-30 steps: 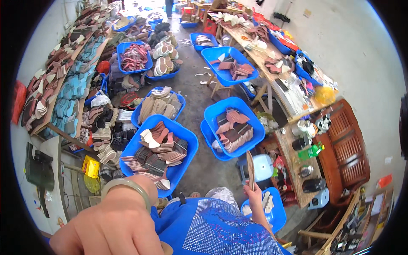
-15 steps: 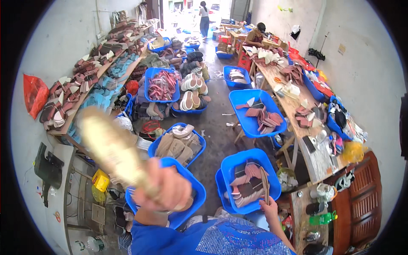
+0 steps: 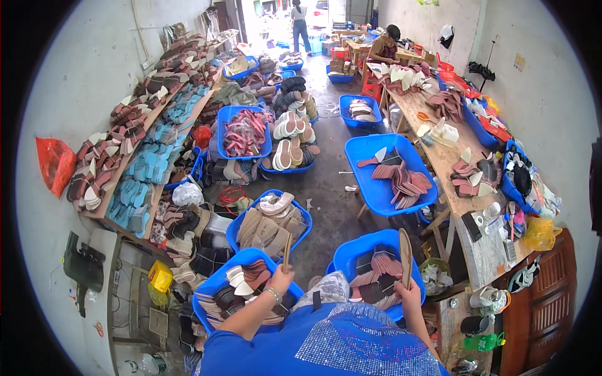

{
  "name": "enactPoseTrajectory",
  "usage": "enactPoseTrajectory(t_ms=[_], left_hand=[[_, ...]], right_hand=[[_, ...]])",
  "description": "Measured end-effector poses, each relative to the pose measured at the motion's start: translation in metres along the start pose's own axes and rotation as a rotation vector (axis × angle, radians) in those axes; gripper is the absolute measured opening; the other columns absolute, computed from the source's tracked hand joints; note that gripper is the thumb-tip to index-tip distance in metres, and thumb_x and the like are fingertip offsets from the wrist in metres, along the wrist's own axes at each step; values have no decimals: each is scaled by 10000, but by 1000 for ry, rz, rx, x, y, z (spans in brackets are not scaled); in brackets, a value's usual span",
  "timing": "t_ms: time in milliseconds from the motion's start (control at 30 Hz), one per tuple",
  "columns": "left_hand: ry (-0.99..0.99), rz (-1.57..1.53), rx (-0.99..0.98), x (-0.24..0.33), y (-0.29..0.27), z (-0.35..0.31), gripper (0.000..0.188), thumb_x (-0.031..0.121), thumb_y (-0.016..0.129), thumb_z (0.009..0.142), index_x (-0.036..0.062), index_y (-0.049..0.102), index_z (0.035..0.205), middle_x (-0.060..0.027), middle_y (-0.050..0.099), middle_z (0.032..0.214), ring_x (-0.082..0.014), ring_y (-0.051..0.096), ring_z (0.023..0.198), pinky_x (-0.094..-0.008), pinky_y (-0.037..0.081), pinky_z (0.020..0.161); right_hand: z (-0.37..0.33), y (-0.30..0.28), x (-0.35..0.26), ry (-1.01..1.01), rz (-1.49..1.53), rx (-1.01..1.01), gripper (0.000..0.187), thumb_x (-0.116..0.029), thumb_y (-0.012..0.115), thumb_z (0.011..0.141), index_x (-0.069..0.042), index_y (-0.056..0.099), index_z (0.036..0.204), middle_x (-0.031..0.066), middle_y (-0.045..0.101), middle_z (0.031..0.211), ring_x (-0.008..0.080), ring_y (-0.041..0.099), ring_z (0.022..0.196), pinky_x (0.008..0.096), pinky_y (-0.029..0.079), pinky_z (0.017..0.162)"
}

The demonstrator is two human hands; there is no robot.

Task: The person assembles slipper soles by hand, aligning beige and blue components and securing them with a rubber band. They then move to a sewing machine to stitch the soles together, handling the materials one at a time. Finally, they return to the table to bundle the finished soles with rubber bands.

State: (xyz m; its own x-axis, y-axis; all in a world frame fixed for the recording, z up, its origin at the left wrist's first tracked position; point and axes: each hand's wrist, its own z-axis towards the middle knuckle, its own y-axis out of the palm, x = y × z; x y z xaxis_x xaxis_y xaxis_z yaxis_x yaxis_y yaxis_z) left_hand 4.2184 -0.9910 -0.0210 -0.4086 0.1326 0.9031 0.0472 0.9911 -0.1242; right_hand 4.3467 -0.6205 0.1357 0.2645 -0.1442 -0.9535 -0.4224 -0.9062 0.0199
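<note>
Your left hand (image 3: 280, 282) grips thin sole (image 3: 288, 252) upright, seen against left tub's (image 3: 216, 269) right edge; your right hand (image 3: 409, 293) grips wider-looking sole (image 3: 405, 257) upright against right tub's (image 3: 342, 255) right edge. Best pinch both low, faces clear of tubs.

The right sole piece (image 3: 406, 255) is long, thin and round-tipped, tan on its face with a darker brown edge. It stands nearly upright, gripped near its lower end by the right fingers (image 3: 400, 289), and overlaps the right side of the near blue tub (image 3: 343, 255) in view. The left sole piece (image 3: 287, 252), to the left of that tub and well apart from it, shows almost edge-on as a narrow tan-brown strip, upright, tilted slightly rightward, its bottom pinched in the left fingers (image 3: 285, 270).
</note>
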Motion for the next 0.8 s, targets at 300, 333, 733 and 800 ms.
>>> enactPoseTrajectory(t_ms=[300, 333, 733, 800], left_hand=[[-202, 534, 192, -76, -126, 123, 441, 150, 654, 749, 6, 497, 1136, -207, 609, 1063, -328, 607, 978, -412, 459, 872], [-284, 599, 160, -57, -110, 145, 424, 137, 647, 750, 6, 505, 1127, -211, 611, 1065, -336, 605, 990, -417, 457, 877], [-212, 629, -11, 158, -87, 368, 443, 216, 659, 792, 28, 507, 1163, -193, 636, 1029, -301, 622, 949, -376, 470, 838], [-219, 536, -6, 146, -102, 391, 446, 227, 663, 793, 26, 505, 1158, -186, 638, 1020, -287, 623, 931, -372, 471, 834]], right_hand=[[143, 69, -14, 43, -69, -10, 271, -113, 681, 801, -45, 600, 1051, -20, 556, 748, 46, 502, 606, 191, 397, 535], [167, 77, -16, 64, -62, -4, 270, -126, 684, 805, -53, 605, 1053, -28, 548, 742, 47, 504, 612, 191, 407, 541], [415, 297, -103, 72, -43, -378, 304, -142, 694, 803, -61, 611, 1084, -17, 561, 803, 64, 501, 676, 220, 426, 597], [431, 312, -107, 72, -98, -418, 300, -147, 698, 805, -59, 612, 1079, -17, 561, 804, 68, 511, 689, 220, 431, 611]])
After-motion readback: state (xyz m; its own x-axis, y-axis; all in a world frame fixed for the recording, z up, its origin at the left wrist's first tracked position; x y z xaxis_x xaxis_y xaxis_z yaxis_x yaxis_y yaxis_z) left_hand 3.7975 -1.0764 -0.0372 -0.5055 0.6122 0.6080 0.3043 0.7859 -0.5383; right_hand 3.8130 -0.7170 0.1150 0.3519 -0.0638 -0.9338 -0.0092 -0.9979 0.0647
